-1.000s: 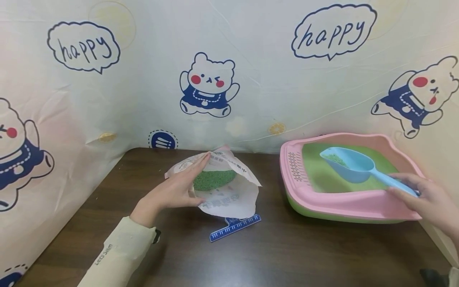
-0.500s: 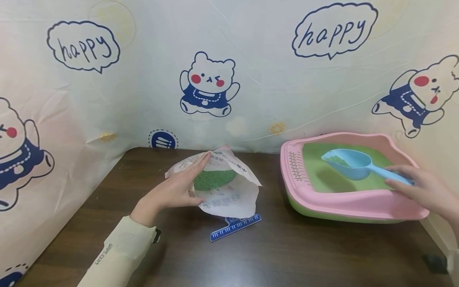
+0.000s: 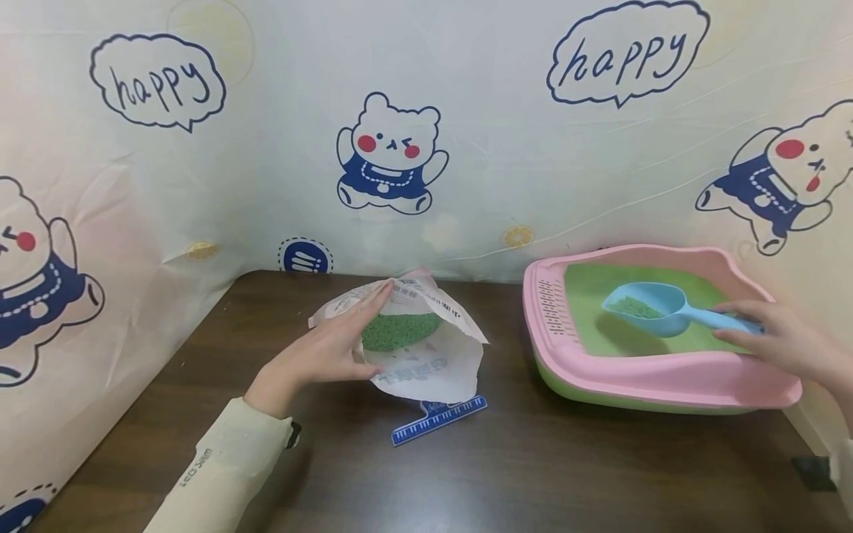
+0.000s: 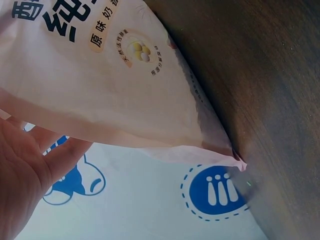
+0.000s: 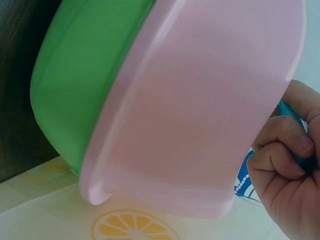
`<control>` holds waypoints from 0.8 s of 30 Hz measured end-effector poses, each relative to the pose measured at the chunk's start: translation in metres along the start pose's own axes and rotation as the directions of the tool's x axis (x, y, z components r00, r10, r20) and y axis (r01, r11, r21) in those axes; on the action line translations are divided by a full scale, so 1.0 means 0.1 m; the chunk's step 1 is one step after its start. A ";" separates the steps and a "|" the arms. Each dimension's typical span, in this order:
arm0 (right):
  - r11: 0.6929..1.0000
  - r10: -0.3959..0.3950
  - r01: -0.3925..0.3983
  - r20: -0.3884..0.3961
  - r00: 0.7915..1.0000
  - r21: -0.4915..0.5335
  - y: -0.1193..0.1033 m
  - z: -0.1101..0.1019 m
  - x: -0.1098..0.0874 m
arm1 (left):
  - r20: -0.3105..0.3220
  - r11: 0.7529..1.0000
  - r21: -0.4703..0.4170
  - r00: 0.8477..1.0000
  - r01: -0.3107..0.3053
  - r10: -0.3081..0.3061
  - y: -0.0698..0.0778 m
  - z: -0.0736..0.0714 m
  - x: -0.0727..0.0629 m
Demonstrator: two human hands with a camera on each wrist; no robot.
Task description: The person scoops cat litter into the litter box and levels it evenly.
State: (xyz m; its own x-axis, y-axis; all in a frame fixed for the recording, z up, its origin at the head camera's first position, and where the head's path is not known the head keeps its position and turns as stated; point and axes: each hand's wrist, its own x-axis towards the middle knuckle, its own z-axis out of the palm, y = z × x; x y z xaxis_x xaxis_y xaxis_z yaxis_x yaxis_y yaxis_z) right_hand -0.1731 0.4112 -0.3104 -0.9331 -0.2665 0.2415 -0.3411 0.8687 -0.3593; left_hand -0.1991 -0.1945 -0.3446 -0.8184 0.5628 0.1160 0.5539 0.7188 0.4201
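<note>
My right hand [image 3: 789, 337] holds the handle of a light blue scoop [image 3: 666, 326] over the pink-and-green litter box [image 3: 640, 374]. Green granules [image 3: 633, 306] lie in the scoop's bowl. In the right wrist view, the curled fingers [image 5: 280, 157] grip the handle beyond the box's pink rim [image 5: 190, 100]. My left hand [image 3: 326, 352] is spread at the mouth of a white paper bag [image 3: 426, 374], thumb and fingers wide apart along its edge. More green granules [image 3: 397, 332] show inside it. In the left wrist view, the bag's printed side [image 4: 125, 100] covers some fingertips.
A blue clip [image 3: 440, 420] with a piano-key pattern lies on the dark wooden table [image 3: 373, 474], in front of the bag. A cartoon-printed cloth [image 3: 480, 185] hangs behind the table and along both sides. The litter box stands at the table's right.
The scoop has dropped slightly and levelled out inside the litter box's outline, showing more of its granules. My right hand has shifted a little up and left; the left hand stays at the bag.
</note>
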 end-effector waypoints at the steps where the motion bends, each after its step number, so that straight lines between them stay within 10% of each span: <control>1: 1.000 -0.014 0.014 -0.004 1.000 -0.021 0.01 0.00 0.02 | 0.001 1.000 -0.002 1.000 0.001 -0.001 0.00 0.00 0.00; 12: 0.976 -0.167 0.167 0.013 0.986 -0.143 0.01 -0.02 0.23 | 0.003 1.000 0.002 1.000 0.000 0.000 0.00 0.00 0.00; 24: 0.970 -0.101 0.125 0.126 0.987 -0.208 -0.07 -0.10 0.30 | 0.003 1.000 -0.010 1.000 -0.006 0.007 -0.01 0.00 0.00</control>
State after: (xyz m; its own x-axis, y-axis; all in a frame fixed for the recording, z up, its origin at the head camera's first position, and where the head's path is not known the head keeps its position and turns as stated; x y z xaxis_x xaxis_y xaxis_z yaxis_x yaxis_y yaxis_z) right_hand -0.1972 0.4016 -0.2920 -0.9010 -0.4029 0.1610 -0.4242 0.8960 -0.1311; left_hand -0.1995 -0.1950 -0.3452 -0.8143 0.5688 0.1158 0.5577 0.7111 0.4281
